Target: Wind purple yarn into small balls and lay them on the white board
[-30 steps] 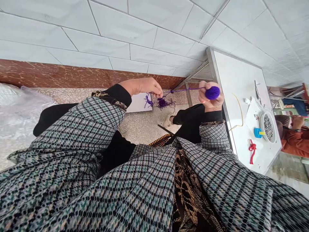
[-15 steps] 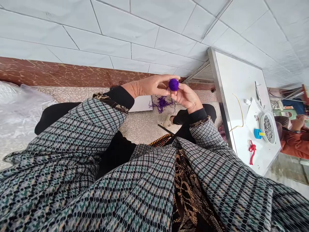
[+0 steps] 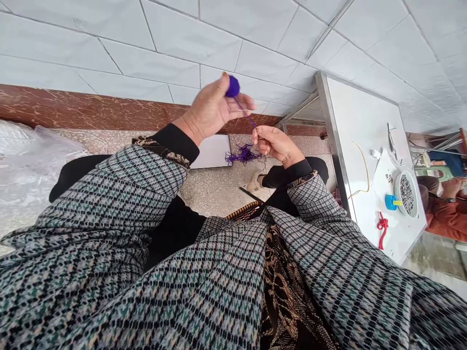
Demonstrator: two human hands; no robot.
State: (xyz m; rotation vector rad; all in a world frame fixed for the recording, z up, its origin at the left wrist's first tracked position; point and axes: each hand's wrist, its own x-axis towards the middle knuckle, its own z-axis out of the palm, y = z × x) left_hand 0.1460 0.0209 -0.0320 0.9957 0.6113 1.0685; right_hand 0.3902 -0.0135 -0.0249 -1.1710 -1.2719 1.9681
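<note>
In my left hand (image 3: 215, 104) is a small purple yarn ball (image 3: 232, 86), held at the thumb with the other fingers partly extended. A strand of purple yarn (image 3: 245, 111) runs from the ball down to my right hand (image 3: 273, 143), whose fingers are pinched around it. Below both hands, a loose tangle of purple yarn (image 3: 243, 154) lies by the edge of a pale flat board or box (image 3: 211, 151) on the floor.
To the right stands a white table (image 3: 359, 112) bearing a bowl of small dark pieces (image 3: 404, 194), a blue round object (image 3: 391, 202), red cord (image 3: 382, 228) and yellow cord (image 3: 366, 170). Beyond it sits another person (image 3: 445, 214). Clear plastic (image 3: 40, 165) lies at left.
The left hand has moved up and left with the yarn ball, away from the right hand. A strand now stretches between them; earlier both hands were at the ball.
</note>
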